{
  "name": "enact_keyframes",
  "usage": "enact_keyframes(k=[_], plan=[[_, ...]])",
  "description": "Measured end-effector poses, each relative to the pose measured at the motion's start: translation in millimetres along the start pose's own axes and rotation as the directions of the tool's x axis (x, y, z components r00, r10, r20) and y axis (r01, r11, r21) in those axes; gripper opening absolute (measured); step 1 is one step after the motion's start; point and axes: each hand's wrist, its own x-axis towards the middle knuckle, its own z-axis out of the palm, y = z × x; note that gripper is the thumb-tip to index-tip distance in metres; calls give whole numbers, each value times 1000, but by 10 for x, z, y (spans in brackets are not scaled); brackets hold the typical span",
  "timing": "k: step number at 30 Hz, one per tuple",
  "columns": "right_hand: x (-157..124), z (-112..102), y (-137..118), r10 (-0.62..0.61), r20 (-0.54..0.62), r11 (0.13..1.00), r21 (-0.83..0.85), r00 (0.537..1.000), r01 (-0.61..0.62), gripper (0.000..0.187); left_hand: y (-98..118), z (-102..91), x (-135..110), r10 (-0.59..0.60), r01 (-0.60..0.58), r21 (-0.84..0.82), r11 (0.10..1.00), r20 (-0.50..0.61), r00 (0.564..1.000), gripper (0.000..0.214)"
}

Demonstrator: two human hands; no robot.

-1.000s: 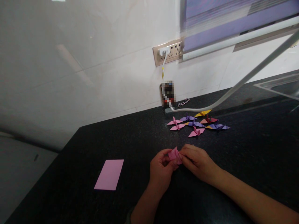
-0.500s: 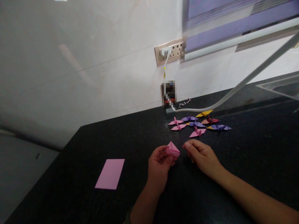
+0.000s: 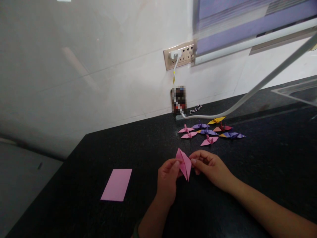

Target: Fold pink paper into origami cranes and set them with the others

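Observation:
A piece of folded pink origami paper (image 3: 184,163), now a long diamond shape, is held just above the dark countertop. My left hand (image 3: 168,180) pinches its left side, thumb on top. At its right edge, my right hand (image 3: 210,167) pinches with thumb and index finger. Beyond the hands lie several folded paper cranes: a pink crane (image 3: 210,140), a purple crane (image 3: 232,135), a yellow crane (image 3: 217,120) and a red crane (image 3: 223,128) among them. Flat on the counter to the left rests a pink sheet of paper (image 3: 117,185).
The black countertop (image 3: 81,185) meets a pale wall (image 3: 111,76). A white cable (image 3: 237,107) crosses behind the cranes. Against the wall leans a pixelated phone-like object (image 3: 179,99), below a wall socket (image 3: 179,55) with a plug in it. A small beaded strand (image 3: 196,109) lies nearby.
The pink paper has opened from a compact triangular fold into a long diamond. My right hand has moved left and now grips the paper's right edge.

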Motion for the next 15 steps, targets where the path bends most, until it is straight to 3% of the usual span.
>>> enact_keyframes(k=[3, 9, 15], plan=[[-2, 12, -3, 9, 0, 1000, -11, 1000, -9, 17, -29, 24, -3, 52, -50, 131, 990, -14, 999, 18], [5, 19, 40, -3, 8, 999, -42, 1000, 3, 15, -42, 58, -6, 35, -36, 83, 996, 9, 999, 63], [-2, 15, 89, -44, -4, 976, -212, 999, 42, 13, -56, 43, -4, 17, -17, 166, 986, 3, 1000, 43]])
